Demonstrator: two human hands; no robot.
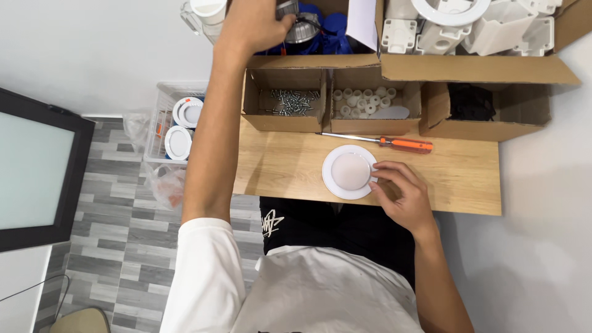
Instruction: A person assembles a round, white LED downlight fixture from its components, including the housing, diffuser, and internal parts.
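You've only got one view here: the head cam sits high above you, looking nearly straight down over your own shirt and lap at the tabletop (283, 172), close in, floor (117, 246) on the left.
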